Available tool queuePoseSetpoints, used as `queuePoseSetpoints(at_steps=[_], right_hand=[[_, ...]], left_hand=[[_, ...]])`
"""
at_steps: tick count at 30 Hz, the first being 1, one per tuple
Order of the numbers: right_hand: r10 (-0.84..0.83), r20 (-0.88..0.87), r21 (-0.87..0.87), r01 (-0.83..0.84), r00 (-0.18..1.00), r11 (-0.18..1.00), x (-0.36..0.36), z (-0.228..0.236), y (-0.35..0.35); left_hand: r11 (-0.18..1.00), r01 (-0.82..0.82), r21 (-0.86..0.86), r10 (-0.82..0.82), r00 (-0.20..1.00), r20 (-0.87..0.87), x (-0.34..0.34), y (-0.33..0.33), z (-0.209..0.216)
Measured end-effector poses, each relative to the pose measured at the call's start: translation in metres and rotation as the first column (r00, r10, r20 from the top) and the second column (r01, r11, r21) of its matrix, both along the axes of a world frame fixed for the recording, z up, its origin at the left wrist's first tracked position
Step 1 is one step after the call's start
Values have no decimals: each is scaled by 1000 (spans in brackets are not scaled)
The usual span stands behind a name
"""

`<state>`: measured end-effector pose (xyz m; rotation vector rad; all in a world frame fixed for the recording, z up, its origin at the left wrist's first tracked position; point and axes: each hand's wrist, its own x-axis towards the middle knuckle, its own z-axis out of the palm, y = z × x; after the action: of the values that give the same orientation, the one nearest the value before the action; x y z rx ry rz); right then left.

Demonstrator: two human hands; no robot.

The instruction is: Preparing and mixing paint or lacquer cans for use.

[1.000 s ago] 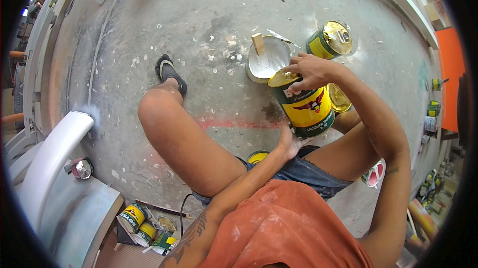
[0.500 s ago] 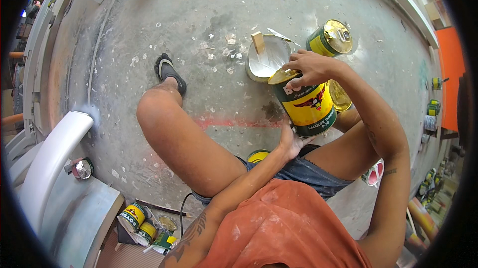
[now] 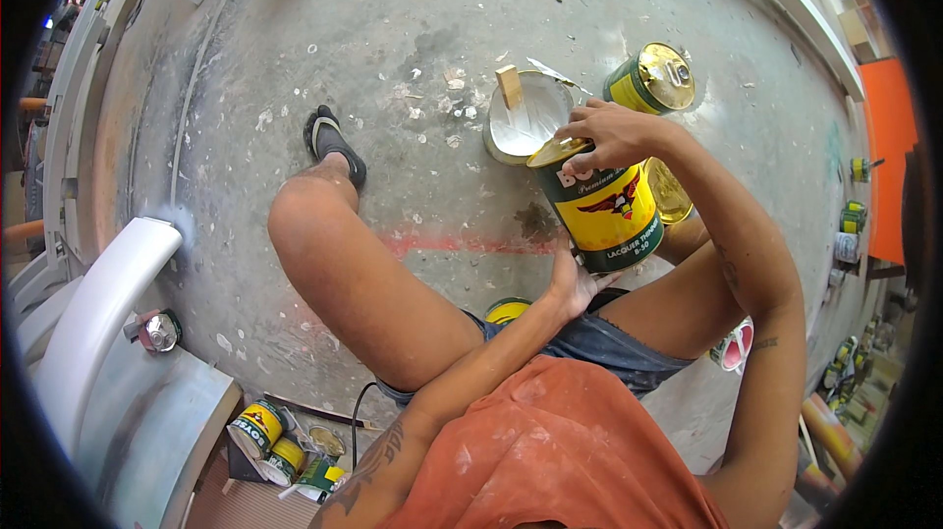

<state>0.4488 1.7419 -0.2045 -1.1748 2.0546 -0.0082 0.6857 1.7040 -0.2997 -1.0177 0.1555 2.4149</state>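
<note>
A green and yellow metal paint can (image 3: 609, 207) is tilted in front of me, its gold top toward the white tub. My right hand (image 3: 617, 141) grips the can's top rim from above. Under its bottom edge, my left hand (image 3: 575, 283) supports the can with the palm turned up. Just beyond the can's top, the round tub (image 3: 535, 102) holds white material, with a wooden stick (image 3: 509, 87) standing in it. Any liquid leaving the can is not visible.
A gold-topped can (image 3: 666, 75) stands beyond my right hand, another gold-lidded can (image 3: 670, 193) behind the held one. A can lid (image 3: 507, 310) shows between my legs. Left are a white curved piece (image 3: 118, 303) and several cans (image 3: 260, 426). A pink-filled container (image 3: 732, 344) sits right.
The held can and both hands stay almost in place. The view has shifted very slightly.
</note>
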Motion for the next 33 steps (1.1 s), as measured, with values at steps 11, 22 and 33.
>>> queuePoseSetpoints(at_steps=[11, 22, 33], right_hand=[[-20, 13, 11, 19, 1000, 1000, -1, 1, -3], [-19, 17, 13, 19, 1000, 1000, -3, 0, -3], [-59, 36, 23, 58, 998, 998, -2, 2, -5]], left_hand=[[998, -37, 54, 38, 999, -28, 1, 1, 0], [994, -69, 89, 68, 998, 15, -1, -1, 8], [997, -46, 54, 47, 999, -14, 0, -1, 7]])
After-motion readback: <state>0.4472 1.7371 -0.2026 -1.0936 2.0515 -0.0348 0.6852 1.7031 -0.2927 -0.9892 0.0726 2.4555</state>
